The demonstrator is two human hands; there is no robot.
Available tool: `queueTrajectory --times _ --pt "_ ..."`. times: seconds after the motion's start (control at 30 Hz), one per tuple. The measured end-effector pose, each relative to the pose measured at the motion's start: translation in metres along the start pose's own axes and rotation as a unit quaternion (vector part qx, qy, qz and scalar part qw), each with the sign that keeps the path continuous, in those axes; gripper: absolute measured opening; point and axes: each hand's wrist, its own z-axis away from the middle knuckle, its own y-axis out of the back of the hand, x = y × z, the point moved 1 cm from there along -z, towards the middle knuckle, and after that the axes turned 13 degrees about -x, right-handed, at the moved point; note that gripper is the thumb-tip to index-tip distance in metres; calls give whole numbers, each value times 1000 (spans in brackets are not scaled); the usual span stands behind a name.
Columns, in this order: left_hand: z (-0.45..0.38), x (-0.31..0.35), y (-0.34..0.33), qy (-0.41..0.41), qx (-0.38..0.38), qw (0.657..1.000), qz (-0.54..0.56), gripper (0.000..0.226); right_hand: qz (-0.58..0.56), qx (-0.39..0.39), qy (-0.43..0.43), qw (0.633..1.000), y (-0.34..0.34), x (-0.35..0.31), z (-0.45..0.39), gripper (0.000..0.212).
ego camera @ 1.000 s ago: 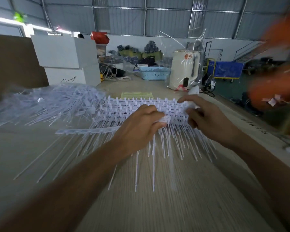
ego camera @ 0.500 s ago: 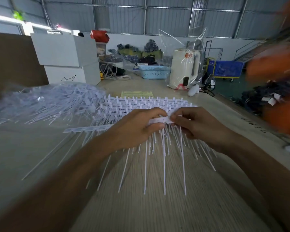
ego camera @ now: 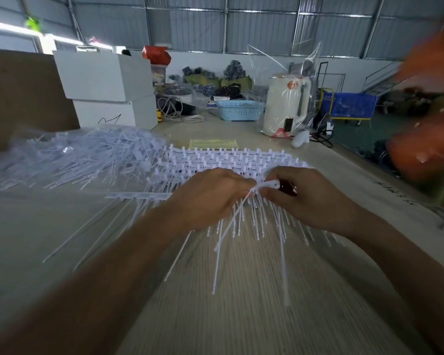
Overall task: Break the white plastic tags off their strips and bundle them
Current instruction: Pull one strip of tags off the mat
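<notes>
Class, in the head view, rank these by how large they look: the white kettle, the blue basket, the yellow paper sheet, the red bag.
1. white kettle
2. blue basket
3. yellow paper sheet and red bag: look alike, and the bag stands farther off, so unranked.

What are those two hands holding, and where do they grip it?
Both the left hand and right hand pinch a strip of white plastic tags at its top bar; the long tails hang free below.

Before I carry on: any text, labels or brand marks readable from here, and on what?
None can be read.
Yellow-green paper sheet: print too small.
White electric kettle in clear plastic: round orange mark, blurred.
Wooden table, right edge: dark markings, illegible.
White cardboard box: black scribble, no words.
</notes>
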Motion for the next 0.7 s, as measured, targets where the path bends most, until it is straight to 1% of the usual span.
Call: queueTrajectory --times 0.07,0.13,0.2,0.33,0.37,0.47,0.53,0.7 --pt "-2 0 1 2 -7 1000 1 23 60 18 23 998 1 -3 1 22" --pt "-3 -1 3 -14 -6 999 30 24 110 33 37 993 0 -5 1 19" --pt "-4 -2 3 -22 2 999 48 20 137 41 47 989 -1 -5 1 17" --pt "-3 -6 4 -12 44 996 81 19 60 52 30 996 -1 -1 -1 18" --pt "-2 -6 5 -15 50 995 84 19 55 50 27 997 -1 0 -1 17" --pt "-2 -4 9 -26 62 995 72 23 84 41 24 995 1 1 0 13" --pt "-1 -4 12 -34 67 995 68 26 110 38 19 993 3 -1 1 14" --pt "-2 -6 17 -37 56 995 71 31 77 38 34 996 4 -3 -1 17"
